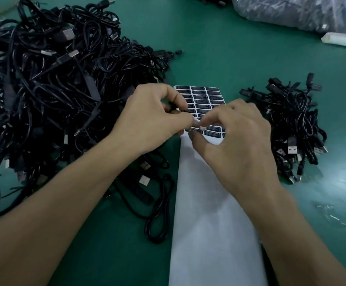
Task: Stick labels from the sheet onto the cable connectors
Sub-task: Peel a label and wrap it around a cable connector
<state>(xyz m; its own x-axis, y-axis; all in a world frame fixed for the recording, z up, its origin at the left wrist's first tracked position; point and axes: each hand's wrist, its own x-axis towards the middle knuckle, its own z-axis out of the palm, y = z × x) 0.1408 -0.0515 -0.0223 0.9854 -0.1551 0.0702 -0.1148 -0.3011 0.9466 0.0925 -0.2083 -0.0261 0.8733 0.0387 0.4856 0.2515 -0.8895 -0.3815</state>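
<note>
- The grip of the left hand (147,120) and of the right hand (236,141) is pinching a small dark connector (195,129) over the label sheet (209,203).
- The sheet is lying on the green counter (250,65), centre.
- A big cable pile (44,79) is lying left, and a smaller pile (292,124) right.

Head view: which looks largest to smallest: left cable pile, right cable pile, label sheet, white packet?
1. left cable pile
2. label sheet, though it lies nearer the camera
3. right cable pile
4. white packet
</note>
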